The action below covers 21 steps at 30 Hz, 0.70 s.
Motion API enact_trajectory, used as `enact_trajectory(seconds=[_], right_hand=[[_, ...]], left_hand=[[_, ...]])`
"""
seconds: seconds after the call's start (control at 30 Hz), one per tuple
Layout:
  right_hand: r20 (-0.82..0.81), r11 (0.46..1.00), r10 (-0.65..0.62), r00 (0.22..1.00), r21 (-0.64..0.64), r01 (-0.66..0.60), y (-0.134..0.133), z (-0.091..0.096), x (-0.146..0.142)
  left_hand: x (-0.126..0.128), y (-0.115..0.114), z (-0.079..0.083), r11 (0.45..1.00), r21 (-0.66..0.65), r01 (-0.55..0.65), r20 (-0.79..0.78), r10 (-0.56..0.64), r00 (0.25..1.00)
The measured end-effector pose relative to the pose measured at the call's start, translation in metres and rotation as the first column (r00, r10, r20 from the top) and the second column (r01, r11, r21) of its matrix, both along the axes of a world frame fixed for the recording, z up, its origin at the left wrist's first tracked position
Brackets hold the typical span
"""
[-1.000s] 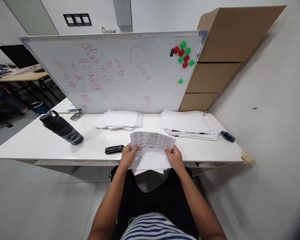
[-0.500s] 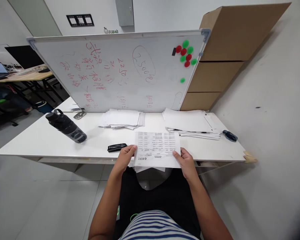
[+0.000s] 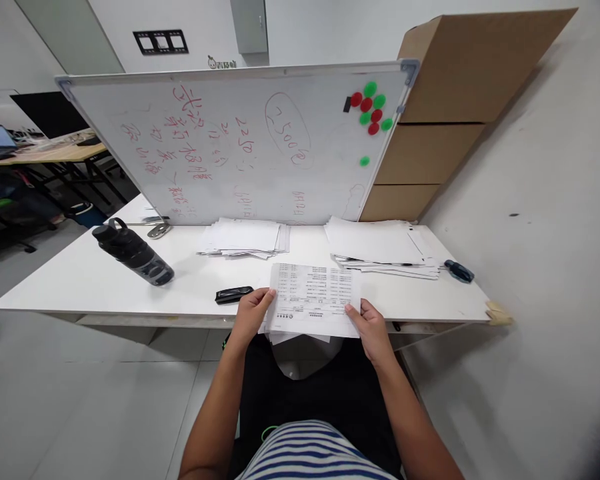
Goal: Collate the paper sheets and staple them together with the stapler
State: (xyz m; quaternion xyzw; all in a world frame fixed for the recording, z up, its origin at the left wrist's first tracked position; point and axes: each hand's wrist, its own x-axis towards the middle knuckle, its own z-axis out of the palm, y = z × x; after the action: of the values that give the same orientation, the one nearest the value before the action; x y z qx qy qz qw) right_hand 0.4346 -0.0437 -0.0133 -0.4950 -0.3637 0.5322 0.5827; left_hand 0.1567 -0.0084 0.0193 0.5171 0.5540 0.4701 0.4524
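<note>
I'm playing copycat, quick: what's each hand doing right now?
Left hand: closed, holding the paper by its left edge.
Right hand: closed, holding its right side, thumb on top.

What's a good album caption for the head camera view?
Left hand and right hand hold papers at a desk, facing a whiteboard.

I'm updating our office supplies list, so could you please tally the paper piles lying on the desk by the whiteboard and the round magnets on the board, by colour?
Paper piles: 2
Green round magnets: 5
Red round magnets: 4
Total: 11
</note>
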Motion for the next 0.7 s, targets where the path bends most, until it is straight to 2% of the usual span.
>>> enact_trajectory(seconds=[0.27, 0.43, 0.7], right_hand=[[-0.011, 1.000, 0.009, 1.000, -0.012, -0.009, 0.0002, -0.0082, -0.0089], [-0.021, 0.999, 0.003, 1.000, -0.037, -0.004, -0.0012, -0.0057, -0.0105], [-0.035, 1.000, 0.001, 0.999, -0.014, -0.002, -0.0036, -0.0022, -0.0088]], left_hand=[[-0.0053, -0.0043, 0.0011, 0.999, -0.017, -0.027, 0.028, 0.027, 0.999], [-0.0058, -0.0071, 0.0005, 1.000, 0.001, -0.010, 0.083, 0.010, 0.997], [-0.0029, -0.0092, 0.0045, 1.000, -0.003, 0.004, 0.078, -0.004, 0.997]])
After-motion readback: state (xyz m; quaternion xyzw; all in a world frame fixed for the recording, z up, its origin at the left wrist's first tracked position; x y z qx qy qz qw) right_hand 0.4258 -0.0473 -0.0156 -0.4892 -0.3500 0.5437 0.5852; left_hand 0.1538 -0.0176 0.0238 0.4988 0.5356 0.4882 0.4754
